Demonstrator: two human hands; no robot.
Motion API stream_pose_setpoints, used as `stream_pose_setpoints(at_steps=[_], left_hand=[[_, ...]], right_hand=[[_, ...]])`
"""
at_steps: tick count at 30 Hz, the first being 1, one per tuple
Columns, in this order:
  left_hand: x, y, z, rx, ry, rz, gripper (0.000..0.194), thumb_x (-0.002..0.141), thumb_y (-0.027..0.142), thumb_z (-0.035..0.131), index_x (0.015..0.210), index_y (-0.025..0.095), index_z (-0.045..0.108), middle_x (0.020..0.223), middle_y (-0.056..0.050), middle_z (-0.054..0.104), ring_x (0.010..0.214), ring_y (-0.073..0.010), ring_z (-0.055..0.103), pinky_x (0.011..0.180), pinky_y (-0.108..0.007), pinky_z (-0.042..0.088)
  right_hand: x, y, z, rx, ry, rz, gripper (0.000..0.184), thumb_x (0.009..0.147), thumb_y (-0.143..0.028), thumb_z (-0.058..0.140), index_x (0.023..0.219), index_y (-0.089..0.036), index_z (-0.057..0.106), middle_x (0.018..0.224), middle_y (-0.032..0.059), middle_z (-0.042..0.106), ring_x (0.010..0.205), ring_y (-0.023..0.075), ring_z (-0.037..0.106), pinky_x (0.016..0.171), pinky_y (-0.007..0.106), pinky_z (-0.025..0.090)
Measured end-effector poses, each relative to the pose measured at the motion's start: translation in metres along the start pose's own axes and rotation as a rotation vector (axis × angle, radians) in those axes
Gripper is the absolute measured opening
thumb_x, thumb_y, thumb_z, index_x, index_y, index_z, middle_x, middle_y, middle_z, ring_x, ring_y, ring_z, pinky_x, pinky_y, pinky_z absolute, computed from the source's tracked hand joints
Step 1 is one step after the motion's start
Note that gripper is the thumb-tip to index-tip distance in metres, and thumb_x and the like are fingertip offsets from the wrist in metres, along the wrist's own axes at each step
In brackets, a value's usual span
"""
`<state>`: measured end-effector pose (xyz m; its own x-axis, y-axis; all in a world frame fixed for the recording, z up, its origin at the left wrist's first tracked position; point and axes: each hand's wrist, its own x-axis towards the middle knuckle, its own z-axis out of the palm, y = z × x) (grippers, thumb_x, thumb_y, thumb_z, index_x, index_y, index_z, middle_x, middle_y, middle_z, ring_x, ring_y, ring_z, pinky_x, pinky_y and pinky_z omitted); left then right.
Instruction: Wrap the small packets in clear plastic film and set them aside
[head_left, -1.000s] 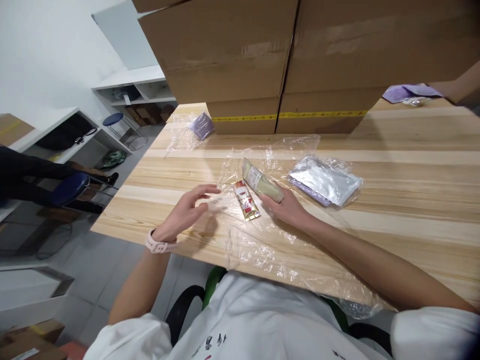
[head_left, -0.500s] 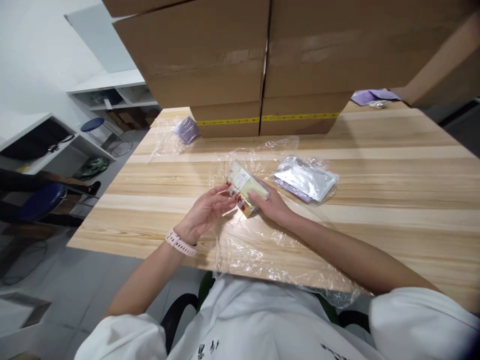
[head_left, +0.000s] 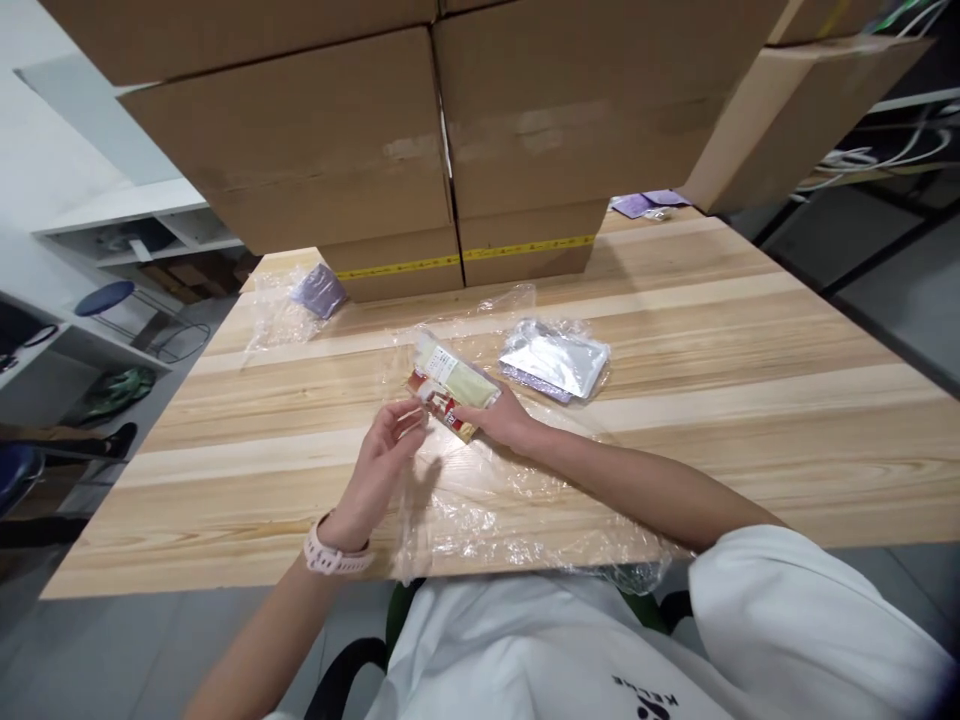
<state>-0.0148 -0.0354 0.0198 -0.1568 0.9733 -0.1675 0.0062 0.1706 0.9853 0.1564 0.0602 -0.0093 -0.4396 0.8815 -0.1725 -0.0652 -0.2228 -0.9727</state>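
Note:
My right hand [head_left: 504,415] holds a pale green flat packet [head_left: 469,385] with a white label, its thumb across the near side. Along the lower edge of that packet lies a red and gold printed packet [head_left: 442,405], gripped in the same hand. My left hand [head_left: 386,450], with a pink band at the wrist, has its fingers curled and pinched at the left corner of the printed packet. Under both hands a clear plastic sheet [head_left: 480,500] is spread on the wooden table. To the right lies a silver pouch [head_left: 559,357] in clear wrap, over something purple.
Large cardboard boxes [head_left: 315,150] are stacked along the table's far side. A purple packet [head_left: 319,290] in clear film sits at the back left. More purple packets [head_left: 641,204] lie at the far right. A blue stool [head_left: 105,297] stands left of the table [head_left: 750,400].
The view has swung to the right. My left fingers have curled in at the packet's corner, where they were more spread before. The printed packet shows more from under the pale green one.

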Motion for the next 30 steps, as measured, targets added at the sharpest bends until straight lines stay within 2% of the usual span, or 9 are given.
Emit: stream_pose_setpoints(at_steps=[2, 7, 11, 13, 17, 20, 23, 26, 30], left_hand=[[-0.007, -0.013, -0.005, 0.234, -0.091, 0.071, 0.045, 0.089, 0.036, 0.069, 0.132, 0.032, 0.056, 0.151, -0.009, 0.052, 0.137, -0.028, 0.054, 0.113, -0.048, 0.045], [-0.018, -0.029, -0.022, 0.92, -0.252, 0.256, 0.058, 0.085, 0.042, 0.074, 0.139, 0.031, 0.055, 0.164, -0.011, 0.036, 0.156, -0.0377, 0.02, 0.124, -0.065, 0.009], [-0.02, -0.023, -0.032, 0.966, -0.128, 0.359, 0.017, 0.092, 0.032, 0.061, 0.102, 0.021, 0.069, 0.134, -0.014, 0.063, 0.129, -0.0335, 0.055, 0.107, -0.053, 0.043], [-0.02, -0.02, -0.041, 0.923, -0.099, 0.344, 0.015, 0.092, 0.027, 0.054, 0.089, 0.019, 0.066, 0.108, -0.012, 0.069, 0.101, -0.027, 0.064, 0.087, -0.042, 0.052], [-0.006, -0.014, -0.091, 0.905, -0.118, 0.231, 0.015, 0.085, 0.025, 0.053, 0.09, 0.019, 0.066, 0.091, -0.007, 0.069, 0.081, -0.0209, 0.065, 0.072, -0.031, 0.051], [0.008, -0.003, -0.149, 1.162, 0.092, 0.123, 0.02, 0.077, 0.025, 0.054, 0.09, 0.017, 0.067, 0.091, -0.009, 0.069, 0.08, -0.0229, 0.065, 0.075, -0.033, 0.05], [0.014, 0.012, -0.183, 1.447, 0.288, 0.142, 0.032, 0.086, 0.034, 0.052, 0.108, 0.017, 0.066, 0.115, -0.013, 0.069, 0.112, -0.0339, 0.062, 0.099, -0.048, 0.047], [0.014, 0.014, -0.173, 1.48, 0.283, 0.314, 0.045, 0.092, 0.045, 0.052, 0.13, 0.021, 0.059, 0.15, -0.014, 0.052, 0.138, -0.0381, 0.047, 0.112, -0.055, 0.038], [0.033, -0.01, -0.139, 1.47, -0.043, 0.211, 0.064, 0.091, 0.055, 0.054, 0.145, 0.022, 0.051, 0.163, -0.018, 0.035, 0.149, -0.0435, 0.033, 0.112, -0.062, 0.036]], right_hand=[[-0.003, -0.007, -0.003, 0.05, -0.001, 0.014, 0.063, 0.073, -0.016, 0.076, 0.133, -0.021, 0.061, 0.123, 0.0077, 0.075, 0.106, 0.0244, 0.073, 0.094, 0.047, 0.062], [-0.015, -0.022, -0.023, -0.073, -0.014, -0.063, 0.045, 0.076, -0.026, 0.079, 0.12, -0.024, 0.071, 0.12, 0.0058, 0.076, 0.111, 0.0272, 0.071, 0.097, 0.052, 0.061], [-0.028, -0.032, -0.046, -0.015, -0.086, -0.108, 0.054, 0.069, -0.033, 0.088, 0.121, -0.025, 0.072, 0.121, 0.0067, 0.075, 0.114, 0.0305, 0.07, 0.102, 0.055, 0.058], [-0.037, -0.038, -0.059, 0.02, -0.084, -0.114, 0.058, 0.068, -0.033, 0.09, 0.122, -0.026, 0.071, 0.122, 0.0067, 0.075, 0.113, 0.0308, 0.07, 0.103, 0.054, 0.057], [-0.058, -0.051, -0.093, 0.063, 0.001, -0.178, 0.052, 0.067, -0.033, 0.091, 0.115, -0.027, 0.073, 0.122, 0.0057, 0.075, 0.115, 0.0298, 0.07, 0.104, 0.049, 0.056], [-0.066, -0.054, -0.13, 0.115, 0.151, -0.188, 0.052, 0.062, -0.03, 0.094, 0.109, -0.025, 0.074, 0.122, 0.0076, 0.075, 0.112, 0.0281, 0.071, 0.098, 0.044, 0.058], [-0.065, -0.048, -0.175, 0.164, 0.342, -0.196, 0.046, 0.058, -0.028, 0.096, 0.098, -0.022, 0.074, 0.122, 0.011, 0.075, 0.106, 0.0261, 0.072, 0.087, 0.039, 0.06], [-0.056, -0.039, -0.22, 0.184, 0.541, -0.276, 0.039, 0.06, -0.02, 0.093, 0.093, -0.017, 0.072, 0.123, 0.0125, 0.073, 0.102, 0.0206, 0.072, 0.081, 0.032, 0.058], [-0.028, -0.032, -0.276, 0.162, 0.864, -0.3, 0.036, 0.063, -0.007, 0.087, 0.095, -0.008, 0.069, 0.12, 0.0173, 0.072, 0.088, 0.0159, 0.072, 0.07, 0.027, 0.055]])
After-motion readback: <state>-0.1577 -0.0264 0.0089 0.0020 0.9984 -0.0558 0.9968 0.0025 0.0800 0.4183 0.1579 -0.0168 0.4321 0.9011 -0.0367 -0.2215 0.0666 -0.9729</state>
